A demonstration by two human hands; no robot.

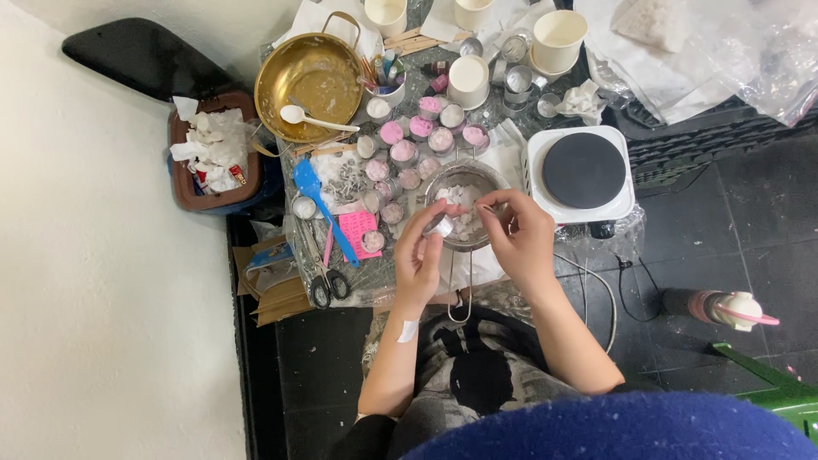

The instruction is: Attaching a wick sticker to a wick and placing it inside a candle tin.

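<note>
Over the round metal strainer pan [467,183] of white wax bits, both hands work.
Left hand [419,255] pinches a small silver cup [440,225]; right hand [521,234] pinches its rim; a slip could spill it.

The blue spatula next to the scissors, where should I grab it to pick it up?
Grab the blue spatula by its long thin handle, low down near the scissors. Come from above, from the person's side. The wide blade end lies up among the small pink-filled cups, so the handle end looks easier to reach.
</note>
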